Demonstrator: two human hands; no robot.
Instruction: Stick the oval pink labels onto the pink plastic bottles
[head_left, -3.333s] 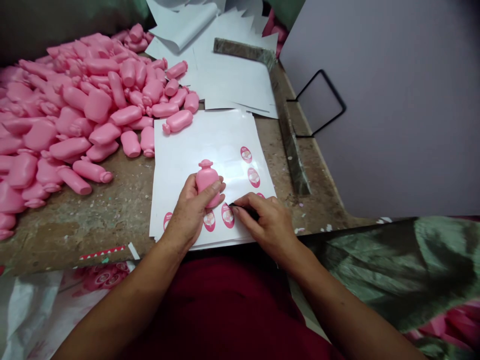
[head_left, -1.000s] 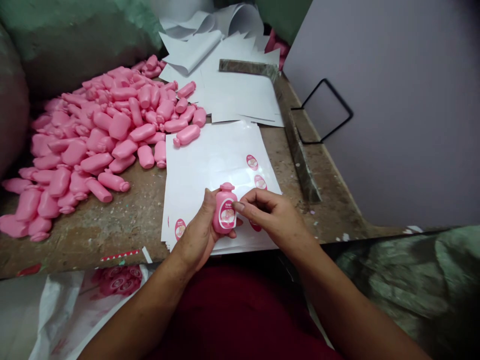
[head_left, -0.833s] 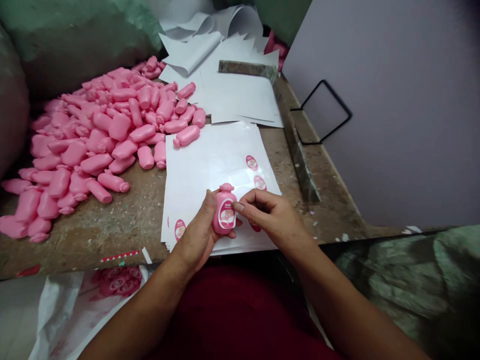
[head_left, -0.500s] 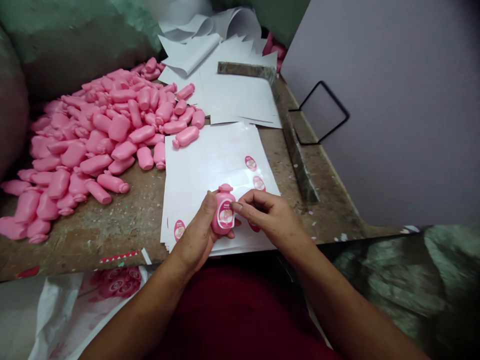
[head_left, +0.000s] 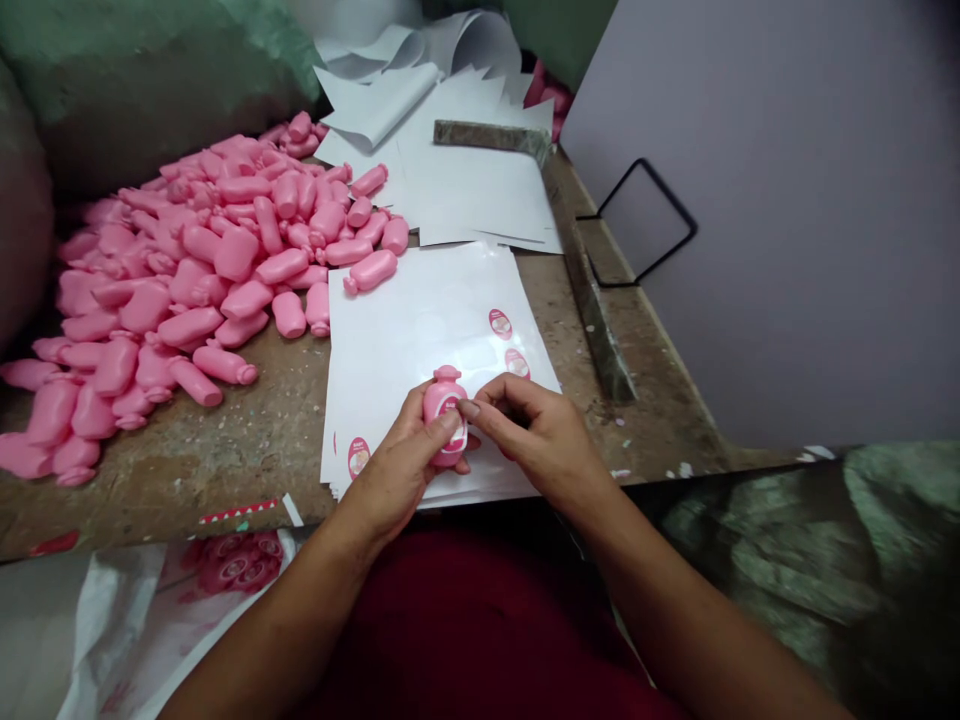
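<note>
In the head view, a person's left hand (head_left: pixel 394 465) is grasping one pink bottle (head_left: pixel 435 400) over white sheets (head_left: pixel 390 340) on a counter (head_left: pixel 277 400), its thumb pressing across the label (head_left: pixel 450 404). The bottle's long axis is running away from the body, neck at the far end. The right hand (head_left: pixel 555 435) is coming in from the right, thumb and forefinger drawn together at the label's upper right edge; whether they are gripping anything, one cannot tell. The bottle is lying just left of those fingers, the left hand being nearer, already around it. Two hands are working; at least three oval labels (head_left: pixel 500 323) are showing on the sheets, one loose bottle (head_left: pixel 371 271) is resting at their far left corner, and dozens are overlapping in a pile (head_left: pixel 237 254), too tangled to count.
</note>
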